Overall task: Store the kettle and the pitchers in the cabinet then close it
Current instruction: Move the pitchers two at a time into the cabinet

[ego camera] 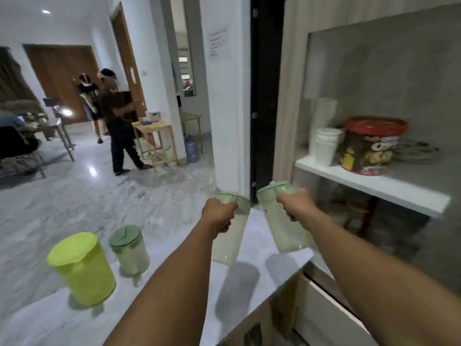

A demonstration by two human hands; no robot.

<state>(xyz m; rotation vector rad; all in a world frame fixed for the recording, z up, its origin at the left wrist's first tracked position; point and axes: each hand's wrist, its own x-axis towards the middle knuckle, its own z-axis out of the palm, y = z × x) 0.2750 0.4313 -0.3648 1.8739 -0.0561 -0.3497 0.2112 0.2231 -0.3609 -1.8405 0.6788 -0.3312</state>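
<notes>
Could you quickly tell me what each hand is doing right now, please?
Left hand: closed on the left pale green pitcher.
Right hand: closed on the right pale green pitcher.

1. Both bare forearms are extended forward from the lower edge of the view, roughly parallel, and are raised above the surface below.
2. The left hand [219,214] is closed in a fist, knuckles up.
3. The right hand [295,204] is likewise clenched, slightly farther forward and higher, blurred at the fingers.

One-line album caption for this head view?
Each hand, left and right, lifts a clear green-lidded plastic pitcher toward the open cabinet.
</notes>
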